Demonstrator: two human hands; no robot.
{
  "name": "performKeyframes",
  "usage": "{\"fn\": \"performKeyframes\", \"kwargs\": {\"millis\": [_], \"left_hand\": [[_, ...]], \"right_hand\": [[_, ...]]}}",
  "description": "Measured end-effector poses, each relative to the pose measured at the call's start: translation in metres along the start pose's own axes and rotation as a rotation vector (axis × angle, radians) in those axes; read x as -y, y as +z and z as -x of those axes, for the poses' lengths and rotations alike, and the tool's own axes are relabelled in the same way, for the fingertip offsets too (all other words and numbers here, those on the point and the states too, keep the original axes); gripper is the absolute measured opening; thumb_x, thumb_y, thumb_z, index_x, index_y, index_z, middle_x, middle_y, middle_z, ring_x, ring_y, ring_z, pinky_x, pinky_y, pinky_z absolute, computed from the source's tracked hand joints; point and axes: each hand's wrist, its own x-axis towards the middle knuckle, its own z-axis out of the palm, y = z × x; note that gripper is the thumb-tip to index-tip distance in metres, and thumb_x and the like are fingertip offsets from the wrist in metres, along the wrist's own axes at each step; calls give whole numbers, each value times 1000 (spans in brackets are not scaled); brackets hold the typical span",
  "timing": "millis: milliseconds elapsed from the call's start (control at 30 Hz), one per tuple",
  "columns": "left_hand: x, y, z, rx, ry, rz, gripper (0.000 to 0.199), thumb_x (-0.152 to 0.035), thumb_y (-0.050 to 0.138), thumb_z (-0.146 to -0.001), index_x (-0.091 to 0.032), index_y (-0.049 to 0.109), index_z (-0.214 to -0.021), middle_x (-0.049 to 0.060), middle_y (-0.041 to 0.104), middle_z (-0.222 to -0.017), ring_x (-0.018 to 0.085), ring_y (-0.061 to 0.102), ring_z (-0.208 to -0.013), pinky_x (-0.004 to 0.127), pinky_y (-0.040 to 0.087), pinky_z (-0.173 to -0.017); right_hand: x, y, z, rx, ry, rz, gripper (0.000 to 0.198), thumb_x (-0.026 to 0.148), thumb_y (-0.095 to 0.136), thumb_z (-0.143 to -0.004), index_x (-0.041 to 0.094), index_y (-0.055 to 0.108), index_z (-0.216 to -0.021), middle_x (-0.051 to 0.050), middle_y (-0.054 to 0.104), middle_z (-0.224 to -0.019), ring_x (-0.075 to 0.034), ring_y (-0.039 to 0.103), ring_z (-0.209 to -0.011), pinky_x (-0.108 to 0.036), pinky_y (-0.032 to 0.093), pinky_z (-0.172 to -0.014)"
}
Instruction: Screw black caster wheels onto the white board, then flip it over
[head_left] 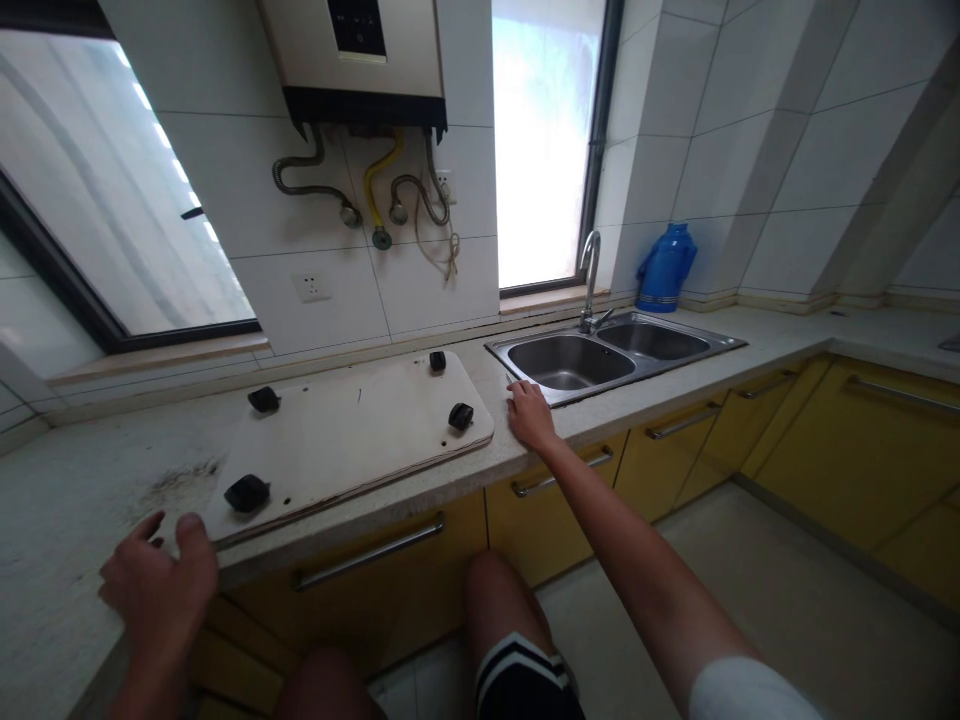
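A pale, thin board (pixel 352 430) with rounded corners lies flat on the countertop, several black knob-like feet (pixel 247 493) standing up from it. My left hand (pixel 161 585) is beside its near left corner, thumb raised and fingers apart, with nothing seen in it; whether it touches the board I cannot tell. Past the board's right end, my right hand (pixel 531 415) is over the counter's front part by the left corner of the steel sink (pixel 574 362). Its fingers are loosely bent and apart, fingertips close to the sink rim, and no object shows in them.
A curved tap (pixel 591 280) rises behind the double sink, and a blue thermos jug (pixel 667 268) stands in the corner. Yellow cabinets (pixel 562 515) with bar handles run below the counter (pixel 82 490). Above hangs a water heater (pixel 360 60) with hoses. Dark smudges mark the left counter.
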Motion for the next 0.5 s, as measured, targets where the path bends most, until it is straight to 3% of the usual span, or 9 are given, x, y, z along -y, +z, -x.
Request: {"fn": "performKeyframes", "kwargs": {"millis": [67,100,233,333,500], "left_hand": [[-20,-5,-7,155,-228,134,84,-66,54,-92,-13,51,-157,27,64,-148,59,54,-151,75,44,-125],[-29,-7,-11,210,-267,166,81,-66,56,-91,-16,53,-154,25,66,-149,59,54,-152,76,44,-124],[-45,-8,-28,272,-154,239,60,-66,57,-92,-20,61,-130,18,74,-134,53,54,-153,71,47,-124],[-44,-6,-46,291,-117,247,50,-63,55,-93,-19,66,-116,12,78,-116,46,61,-146,61,54,-119],[-36,-4,-72,297,-109,285,35,-52,62,-89,-25,74,-107,0,77,-82,36,79,-103,47,65,-87]], "right_hand": [[8,-7,5,27,-69,24,35,23,61,-113,20,68,-147,-15,69,-149,-31,64,-139,-51,51,-122],[12,-10,7,52,-112,32,40,17,57,-112,20,67,-151,-16,70,-149,-31,62,-139,-48,50,-122],[27,-15,7,161,-250,69,58,12,57,-107,23,58,-164,-14,74,-144,-31,63,-134,-42,48,-118],[34,-12,-2,209,-315,100,60,14,58,-108,22,55,-167,-16,76,-138,-32,65,-129,-42,49,-113],[38,-4,-26,230,-399,132,54,24,62,-109,19,60,-162,-18,77,-131,-33,66,-124,-44,49,-110]]}}
